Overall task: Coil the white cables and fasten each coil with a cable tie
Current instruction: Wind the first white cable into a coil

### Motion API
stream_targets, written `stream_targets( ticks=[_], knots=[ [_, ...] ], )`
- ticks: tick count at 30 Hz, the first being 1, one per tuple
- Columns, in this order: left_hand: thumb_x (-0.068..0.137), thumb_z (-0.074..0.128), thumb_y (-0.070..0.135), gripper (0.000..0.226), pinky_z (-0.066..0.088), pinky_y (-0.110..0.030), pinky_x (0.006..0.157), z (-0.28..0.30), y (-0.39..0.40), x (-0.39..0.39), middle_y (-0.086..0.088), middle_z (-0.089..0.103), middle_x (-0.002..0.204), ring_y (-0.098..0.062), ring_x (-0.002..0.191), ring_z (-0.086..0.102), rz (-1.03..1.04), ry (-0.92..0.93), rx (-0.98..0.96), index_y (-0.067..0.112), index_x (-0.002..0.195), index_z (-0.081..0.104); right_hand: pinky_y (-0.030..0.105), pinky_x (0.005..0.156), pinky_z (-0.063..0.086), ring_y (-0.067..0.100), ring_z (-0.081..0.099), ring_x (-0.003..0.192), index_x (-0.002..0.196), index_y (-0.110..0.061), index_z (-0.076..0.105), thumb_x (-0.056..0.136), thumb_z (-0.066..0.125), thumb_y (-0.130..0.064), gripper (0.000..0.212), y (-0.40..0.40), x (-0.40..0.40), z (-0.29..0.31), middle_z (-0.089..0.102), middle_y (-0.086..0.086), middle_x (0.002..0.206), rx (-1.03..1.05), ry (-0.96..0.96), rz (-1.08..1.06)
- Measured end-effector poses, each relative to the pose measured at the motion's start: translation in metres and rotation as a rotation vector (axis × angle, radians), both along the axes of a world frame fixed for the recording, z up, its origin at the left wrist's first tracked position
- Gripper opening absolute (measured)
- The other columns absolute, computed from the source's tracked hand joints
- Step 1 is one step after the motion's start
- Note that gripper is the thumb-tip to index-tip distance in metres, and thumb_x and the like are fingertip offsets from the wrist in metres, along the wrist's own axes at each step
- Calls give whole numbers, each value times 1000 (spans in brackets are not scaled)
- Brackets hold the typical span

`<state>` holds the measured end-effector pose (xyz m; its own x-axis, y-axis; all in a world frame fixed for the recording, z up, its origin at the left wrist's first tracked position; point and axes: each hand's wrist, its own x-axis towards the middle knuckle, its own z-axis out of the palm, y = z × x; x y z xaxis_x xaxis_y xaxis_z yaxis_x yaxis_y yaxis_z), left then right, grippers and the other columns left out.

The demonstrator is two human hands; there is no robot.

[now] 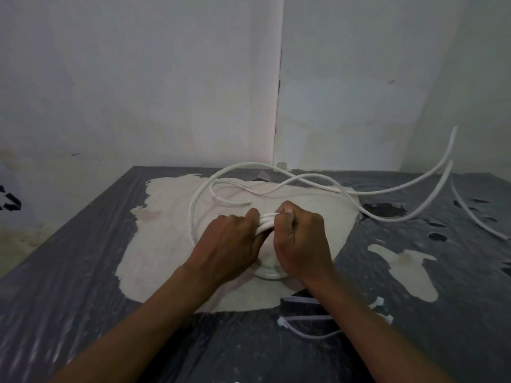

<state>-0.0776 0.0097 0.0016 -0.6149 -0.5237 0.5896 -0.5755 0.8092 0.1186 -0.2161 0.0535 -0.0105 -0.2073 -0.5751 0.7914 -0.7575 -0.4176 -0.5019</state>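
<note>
Near the table's point(69, 272) front edge, loose cable ties point(309, 319), unused. Mid-table, left hand point(229, 244) and right hand point(301, 241) clenched around a small coil point(269, 272) of white cable point(387, 190), untied. Beyond, long slack toward the far edge, uncoiled; probably early.

Pale stained walls point(138, 78) meeting at corner; table point(69, 272) with torn dark film.
</note>
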Motion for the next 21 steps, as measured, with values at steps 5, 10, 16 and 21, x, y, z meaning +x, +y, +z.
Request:
stream_targets(
  ticks=[5,10,16,21],
  knots=[
    [91,25,59,45,27,-22,49,3,-3,-1,6,48,61,-6,43,35,8,-6,22,21,80,46,7,46,35,0,51,50,58,-34,39,92,24,-40,37,-2,-2,5,38,-15,47,66,-33,48],
    [89,16,61,53,38,-26,52,3,-1,-2,3,51,60,-10,46,41,118,-13,62,20,75,46,7,46,35,1,51,47,58,-28,47,94,31,-46,43,-1,3,5,43,-15,47,108,-91,-10],
    [94,27,51,44,44,-25,56,-3,4,-12,2,56,66,-10,52,49,160,32,192,17,80,51,14,57,39,3,56,56,69,-22,60,93,27,-54,52,0,10,7,60,-9,62,308,-164,-255],
    [96,40,43,30,56,-32,68,-2,-4,-4,1,67,82,-11,67,63,1,44,330,16,99,55,8,46,38,-3,51,47,52,-28,45,99,39,-27,47,2,7,11,43,-11,45,185,-187,-67]
  ],
)
